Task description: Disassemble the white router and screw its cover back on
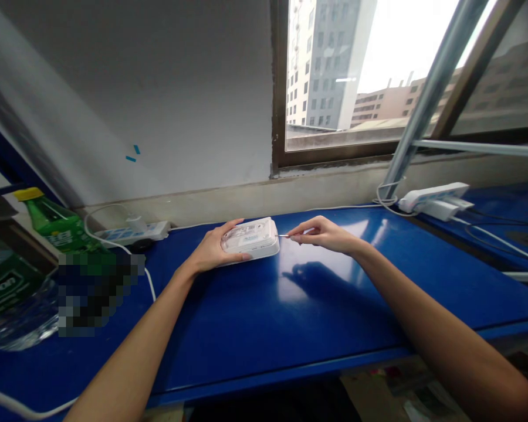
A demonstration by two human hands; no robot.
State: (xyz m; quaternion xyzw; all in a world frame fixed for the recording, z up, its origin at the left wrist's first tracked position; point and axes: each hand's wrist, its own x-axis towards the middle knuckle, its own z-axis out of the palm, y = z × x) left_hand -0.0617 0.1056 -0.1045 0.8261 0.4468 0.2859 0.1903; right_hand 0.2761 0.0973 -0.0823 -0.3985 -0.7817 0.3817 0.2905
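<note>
My left hand [206, 251] grips a white rectangular plastic casing [251, 238], its thumb along the near side and fingers around the far side. The casing is held at a slight tilt over the blue tabletop, and fine detail on its upper face is too small to make out. In my right hand [323, 233] a thin metal tool [283, 235] is pinched between thumb and fingers. Its tip reaches the right end of the casing. Whether it is a screwdriver or something similar, I cannot tell, as the fingers hide the rest.
Beyond my left hand lies a white power strip [134, 232] with a cable. A green bottle [55, 220] and a larger clear bottle [17, 305] stand at the left. Another power strip [435, 196] lies beside a metal frame post [426, 99] at the right.
</note>
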